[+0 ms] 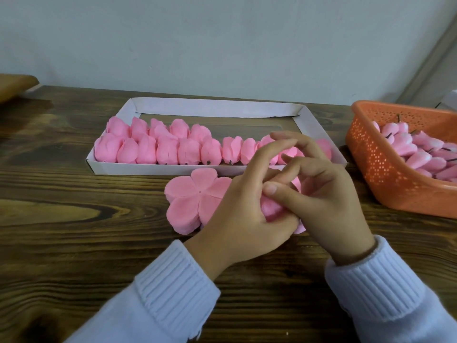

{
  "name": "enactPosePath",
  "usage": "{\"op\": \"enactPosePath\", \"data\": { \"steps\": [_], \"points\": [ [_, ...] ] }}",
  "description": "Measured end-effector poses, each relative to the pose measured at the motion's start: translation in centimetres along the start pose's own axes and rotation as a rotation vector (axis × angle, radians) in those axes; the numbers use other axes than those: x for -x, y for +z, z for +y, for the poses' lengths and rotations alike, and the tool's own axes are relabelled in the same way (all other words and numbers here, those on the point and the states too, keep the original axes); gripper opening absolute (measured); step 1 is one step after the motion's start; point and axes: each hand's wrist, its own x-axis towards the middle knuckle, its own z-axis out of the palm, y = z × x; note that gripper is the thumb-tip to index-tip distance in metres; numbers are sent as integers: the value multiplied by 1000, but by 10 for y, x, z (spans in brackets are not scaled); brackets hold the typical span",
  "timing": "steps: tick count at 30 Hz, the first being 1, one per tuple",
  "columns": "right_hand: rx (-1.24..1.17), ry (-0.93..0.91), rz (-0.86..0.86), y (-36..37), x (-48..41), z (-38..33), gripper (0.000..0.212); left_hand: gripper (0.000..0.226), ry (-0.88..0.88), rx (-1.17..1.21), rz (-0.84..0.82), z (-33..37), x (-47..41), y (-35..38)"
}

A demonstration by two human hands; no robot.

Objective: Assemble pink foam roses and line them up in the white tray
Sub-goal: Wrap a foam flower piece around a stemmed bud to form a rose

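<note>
A pink foam rose (272, 210) sits between both hands, just in front of the white tray (158, 169). My left hand (242, 209) cups it from the left and below, fingers curled round it. My right hand (329, 194) pinches it from the right, thumb pressing on top. Beside them on the table lies a stack of flat pink five-petal foam pieces (190, 201), partly hidden by my left hand. Inside the tray stand two rows of finished pink roses (158, 144), the front row reaching behind my fingers.
An orange perforated basket (380, 169) at the right holds several pink rose buds (415, 149) with dark stems. The tray's back and right parts show bare bottom (247, 125). A brown object (14, 85) lies at the far left. The wall runs behind the wooden table (74, 243).
</note>
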Motion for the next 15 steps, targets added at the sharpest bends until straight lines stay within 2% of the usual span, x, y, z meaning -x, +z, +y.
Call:
{"op": "enactPosePath", "data": {
  "steps": [3, 9, 15],
  "points": [
    [25, 17, 4, 0, 0, 1, 8, 70, -72, 62, -43, -3, 0, -1],
    [4, 83, 17, -1, -1, 2, 14, 68, -159, 0, -2, 0, -3, -2],
    [-126, 122, 127, 0, 0, 2, 19, 71, -210, -36, -7, 1, -3, -4]
  ]
}}
